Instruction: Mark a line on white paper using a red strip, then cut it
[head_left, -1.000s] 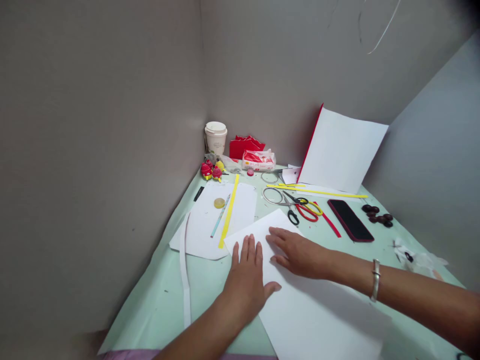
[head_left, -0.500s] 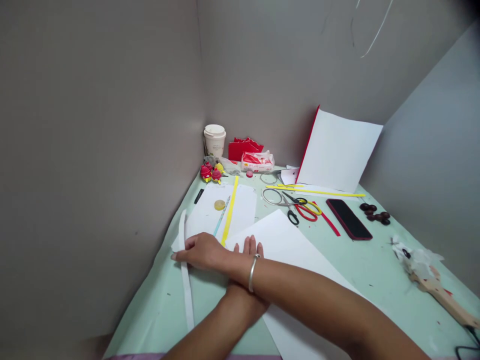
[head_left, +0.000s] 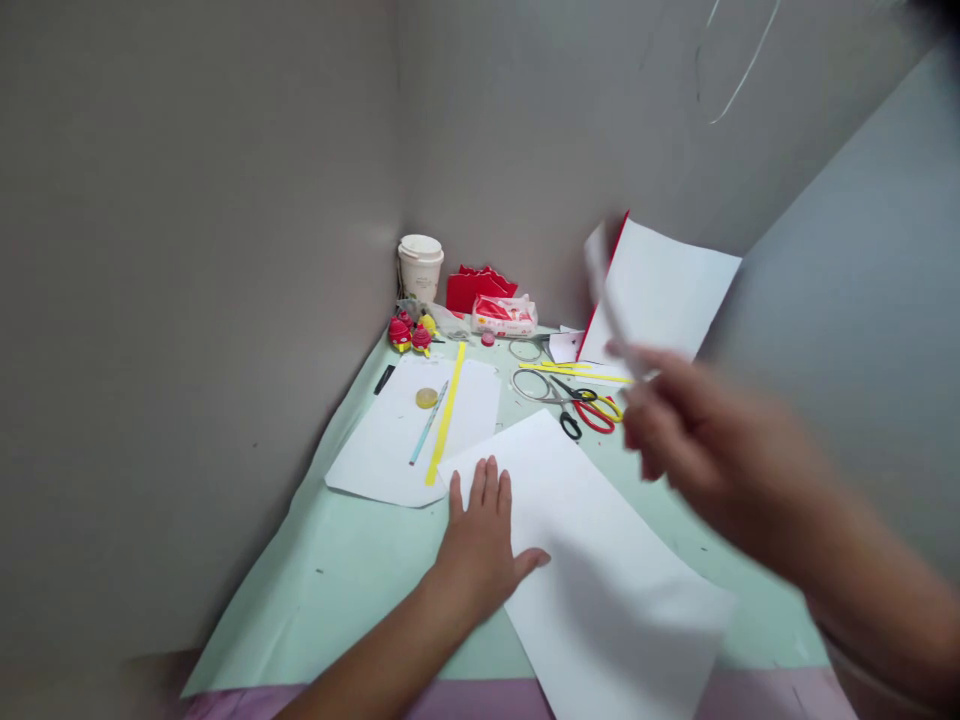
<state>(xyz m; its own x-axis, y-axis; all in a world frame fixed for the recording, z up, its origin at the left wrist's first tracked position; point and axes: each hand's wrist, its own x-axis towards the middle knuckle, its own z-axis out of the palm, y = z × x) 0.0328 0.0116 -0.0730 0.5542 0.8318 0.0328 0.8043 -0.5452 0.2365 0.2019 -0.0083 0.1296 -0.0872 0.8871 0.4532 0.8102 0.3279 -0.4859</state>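
Observation:
My left hand (head_left: 481, 545) lies flat with its fingers spread, partly on a large white paper sheet (head_left: 551, 480) set at an angle on the table. My right hand (head_left: 712, 445) is raised over the table on the right, smeared by motion. Its fingers are closed on a narrow white paper strip (head_left: 613, 312), which sticks up and to the left from them. Beyond my left hand is another white sheet (head_left: 375, 450), bearing a yellow strip (head_left: 448, 415), a light-blue pencil-like stick (head_left: 428, 425) and a small round yellowish disc (head_left: 426, 398).
Scissors (head_left: 570, 425) lie right of centre. A lidded paper cup (head_left: 420, 268), red-and-yellow ornaments (head_left: 400, 334), a tissue pack (head_left: 504, 316) and red paper (head_left: 469, 291) are at the back. A white panel with a red edge (head_left: 667, 285) leans against the wall.
My right hand has swung from the far left, where it crossed over my left arm, up to the right, carrying the white strip off the table. My left hand stays on the sheet.

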